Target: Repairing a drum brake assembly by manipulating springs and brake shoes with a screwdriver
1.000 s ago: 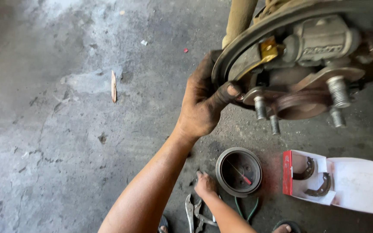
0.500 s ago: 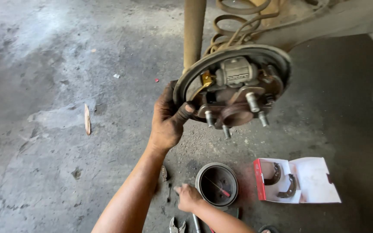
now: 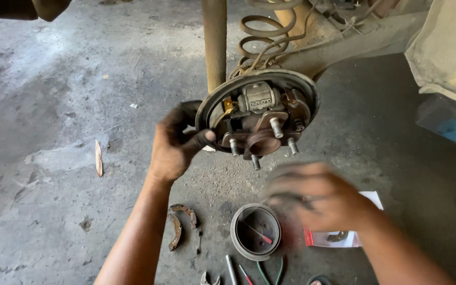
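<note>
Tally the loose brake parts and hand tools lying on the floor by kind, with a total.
Brake drum: 1
Worn brake shoes: 2, lying as a pair left of the drum
Open parts box: 1, partly hidden by the blurred right hand
Tool handles at the bottom edge: about 4, cut off by the frame
Total: about 8

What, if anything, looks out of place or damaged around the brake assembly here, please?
Two rusty brake shoes lie loose on the concrete floor, off the backing plate gripped by the left hand. The drum sits beside them. The right hand is blurred.
</note>
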